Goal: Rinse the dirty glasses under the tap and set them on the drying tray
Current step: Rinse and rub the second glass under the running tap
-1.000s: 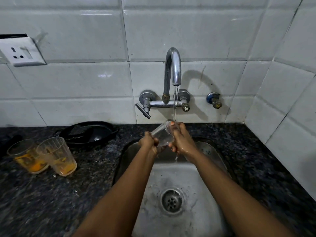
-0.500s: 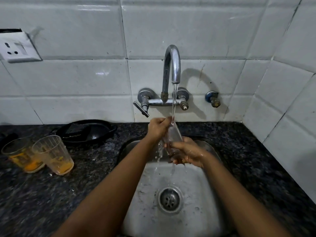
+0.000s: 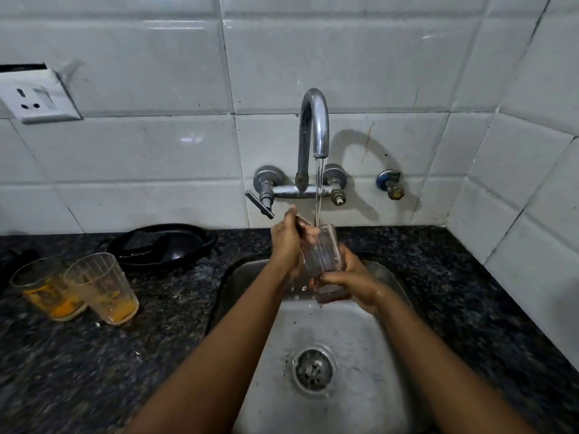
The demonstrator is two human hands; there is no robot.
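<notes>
Clear glass [image 3: 322,255] upright over sink [image 3: 369,324], mouth under tap [image 3: 315,126] stream. My right hand [image 3: 351,281] grips its base, fingers curled round. My left hand [image 3: 286,242] at rim, fingers reaching inside glass, thumb outside. Two dirty glasses [image 3: 101,288] with orange dregs stand touching on dark counter [image 3: 94,355], left of sink.

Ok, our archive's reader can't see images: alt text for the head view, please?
Two hands hold a clear glass upright under the running tap, over a steel sink. Two glasses with orange residue wait on the dark counter at left.
</notes>
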